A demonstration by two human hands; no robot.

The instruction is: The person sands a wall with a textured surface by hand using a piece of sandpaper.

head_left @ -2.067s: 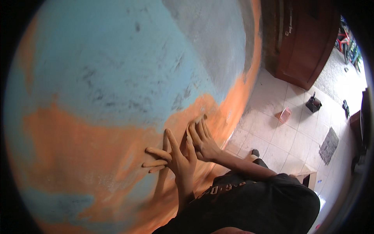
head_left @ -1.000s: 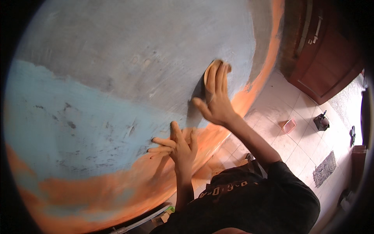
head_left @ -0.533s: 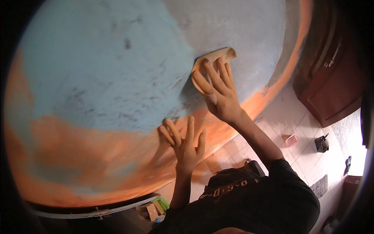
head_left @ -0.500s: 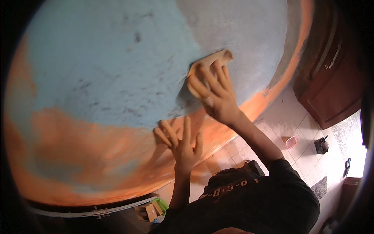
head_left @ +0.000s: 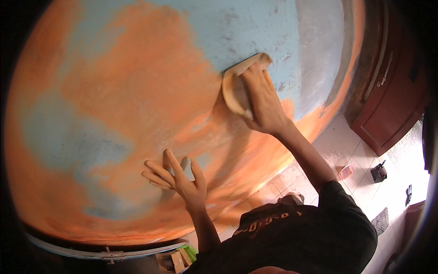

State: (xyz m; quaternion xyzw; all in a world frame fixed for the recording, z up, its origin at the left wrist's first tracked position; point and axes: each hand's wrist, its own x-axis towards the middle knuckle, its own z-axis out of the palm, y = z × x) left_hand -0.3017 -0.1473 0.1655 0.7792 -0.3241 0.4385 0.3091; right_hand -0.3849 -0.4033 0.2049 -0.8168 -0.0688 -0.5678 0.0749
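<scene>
A large, rounded painted surface [head_left: 132, 82] in orange, light blue and grey fills most of the view. My right hand [head_left: 264, 100] presses a curled tan sheet that looks like sandpaper [head_left: 235, 96] against it, near where orange meets blue. The sheet bends around the fingers, and its upper edge rolls outward. Some fingertips are hidden behind the sheet. Lower and to the left, my left hand [head_left: 180, 178] is spread with nothing in it, close to the orange area. Whether its fingertips touch the paint I cannot tell.
On the tiled floor at right lie a pink tray [head_left: 346, 171], a black container [head_left: 378, 172] and a small dark object [head_left: 408, 195]. A dark red panelled piece [head_left: 390, 114] stands beyond. Cardboard boxes [head_left: 177, 261] and a pale curved rail [head_left: 82, 252] are at lower left.
The painted patches have shifted up and right under my hands, while the floor things hardly move. My left hand has moved left and down. My right hand keeps the sandpaper against the surface.
</scene>
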